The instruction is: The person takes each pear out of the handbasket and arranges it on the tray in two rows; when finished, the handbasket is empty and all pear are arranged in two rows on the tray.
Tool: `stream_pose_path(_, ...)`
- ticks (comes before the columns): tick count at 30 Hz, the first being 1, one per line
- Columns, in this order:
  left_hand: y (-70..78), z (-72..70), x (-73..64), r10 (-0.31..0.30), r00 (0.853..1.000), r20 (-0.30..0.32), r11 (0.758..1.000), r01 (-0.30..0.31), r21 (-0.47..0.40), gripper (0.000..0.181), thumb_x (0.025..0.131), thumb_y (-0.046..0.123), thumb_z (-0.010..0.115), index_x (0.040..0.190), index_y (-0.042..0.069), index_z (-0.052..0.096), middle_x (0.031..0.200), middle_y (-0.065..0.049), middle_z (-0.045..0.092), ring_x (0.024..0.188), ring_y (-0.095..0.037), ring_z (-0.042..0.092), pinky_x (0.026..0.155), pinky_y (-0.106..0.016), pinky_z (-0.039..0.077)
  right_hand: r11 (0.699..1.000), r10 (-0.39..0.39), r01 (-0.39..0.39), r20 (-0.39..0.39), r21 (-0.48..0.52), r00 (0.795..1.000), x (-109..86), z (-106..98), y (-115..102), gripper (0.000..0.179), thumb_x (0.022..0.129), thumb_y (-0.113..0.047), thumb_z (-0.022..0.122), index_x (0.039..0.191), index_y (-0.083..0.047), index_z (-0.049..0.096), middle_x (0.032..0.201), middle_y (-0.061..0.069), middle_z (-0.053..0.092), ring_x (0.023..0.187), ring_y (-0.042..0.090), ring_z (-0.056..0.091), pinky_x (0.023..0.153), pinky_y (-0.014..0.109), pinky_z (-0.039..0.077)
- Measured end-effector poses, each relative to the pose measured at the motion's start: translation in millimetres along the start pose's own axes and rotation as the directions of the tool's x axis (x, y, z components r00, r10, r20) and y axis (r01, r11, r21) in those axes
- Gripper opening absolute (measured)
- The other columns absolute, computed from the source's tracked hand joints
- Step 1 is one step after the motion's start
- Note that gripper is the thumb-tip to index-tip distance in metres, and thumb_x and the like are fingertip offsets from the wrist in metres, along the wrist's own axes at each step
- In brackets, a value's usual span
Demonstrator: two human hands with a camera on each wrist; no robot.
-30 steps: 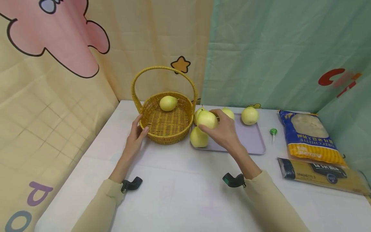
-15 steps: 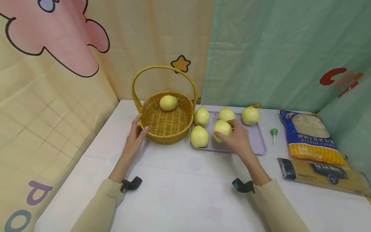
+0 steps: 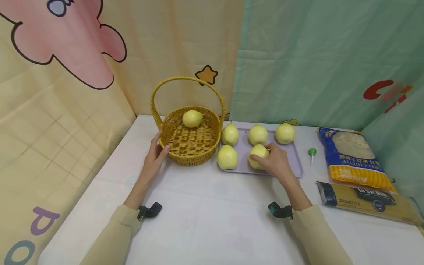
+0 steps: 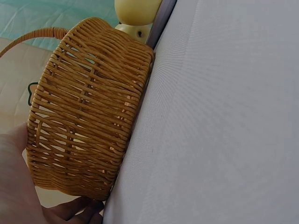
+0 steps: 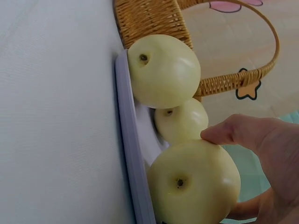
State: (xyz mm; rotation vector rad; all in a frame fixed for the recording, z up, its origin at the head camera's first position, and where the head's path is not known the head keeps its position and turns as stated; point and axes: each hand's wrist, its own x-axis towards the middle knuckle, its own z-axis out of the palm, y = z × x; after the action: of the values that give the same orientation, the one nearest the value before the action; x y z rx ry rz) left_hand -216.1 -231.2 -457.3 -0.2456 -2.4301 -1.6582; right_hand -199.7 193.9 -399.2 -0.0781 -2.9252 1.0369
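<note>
In the head view, my right hand [image 3: 277,160] pinches a pale yellow-green pear [image 3: 256,156] at the front of the lilac tray [image 3: 293,165], thumb on its near side. The right wrist view shows the thumb on top of this pear [image 5: 194,184], which is at the tray's raised edge. More pears share the tray, one [image 3: 227,157] at its front left and several along the back. My left hand [image 3: 153,152] holds the left side of the wicker basket [image 3: 192,161], thumb by the rim and fingers low around the wall. A single pear [image 3: 192,119] lies inside the basket.
Right of the tray lies a green lollipop [image 3: 312,151]. Farther right are a blue-and-yellow pasta bag [image 3: 356,156] and a long spaghetti packet [image 3: 367,201]. The basket's tall handle [image 3: 185,78] arches up before a curtain [image 3: 281,66] behind the white table.
My right hand has carried its pear rightward and lowered it from beside the basket to the tray's front. The left hand keeps its place on the basket.
</note>
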Motion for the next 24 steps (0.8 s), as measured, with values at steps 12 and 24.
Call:
stream_pose_path(12, 1.3, -0.1, -1.1, -0.008, 1.000, 0.012, 1.000, 0.008, 0.008, 0.068, 0.112, 0.032, 0.051, 0.170, 0.030, 0.015, 0.177, -0.008, 0.017, 0.158, -0.045, 0.027, 0.128, -0.060, 0.025, 0.996, -0.030, 0.043, 0.168, -0.073, 0.985, -0.8, -20, 1, 0.078, 0.092, -0.059, 0.073, 0.131, 0.008, 0.061, 0.116, 0.024, 0.071, 0.101, 0.032, 0.065, 0.079, 0.039, 0.052)
stream_pose_path(24, 26.9, -0.2, -6.2, -0.032, 0.999, 0.017, 0.999, 0.032, -0.031, 0.068, 0.111, 0.024, 0.052, 0.169, 0.016, 0.019, 0.175, -0.017, 0.018, 0.157, -0.049, 0.027, 0.129, -0.060, 0.023, 0.995, -0.003, 0.024, 0.214, -0.100, 0.977, -0.7, -30, 0, 0.083, 0.096, -0.062, 0.067, 0.137, 0.009, 0.058, 0.132, 0.031, 0.065, 0.119, 0.043, 0.063, 0.093, 0.053, 0.055)
